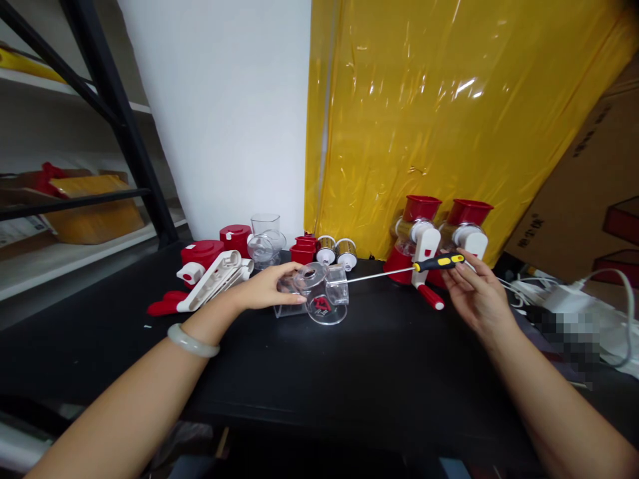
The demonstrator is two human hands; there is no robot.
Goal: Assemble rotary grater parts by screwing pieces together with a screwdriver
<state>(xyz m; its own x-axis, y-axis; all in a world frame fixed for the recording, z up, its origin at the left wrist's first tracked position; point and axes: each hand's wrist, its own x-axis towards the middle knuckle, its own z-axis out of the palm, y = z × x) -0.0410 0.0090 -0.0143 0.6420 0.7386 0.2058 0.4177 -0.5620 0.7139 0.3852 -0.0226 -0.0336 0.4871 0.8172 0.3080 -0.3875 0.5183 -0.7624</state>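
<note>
We find left hand (272, 287) clasping housing (327, 309), thumb and fingers parted around it. Right of housing, right hand (476, 293) pinches screwdriver (436, 263), fingertips closed on handle.

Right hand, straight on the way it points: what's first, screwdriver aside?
Likely the rightmost grinder, just beyond the right hand in this view; gap in depth unclear.

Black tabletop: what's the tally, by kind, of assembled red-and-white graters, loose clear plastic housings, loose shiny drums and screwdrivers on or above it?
Assembled red-and-white graters: 2
Loose clear plastic housings: 2
Loose shiny drums with white ends: 2
Yellow-and-black screwdriver: 1
Total: 7
</note>
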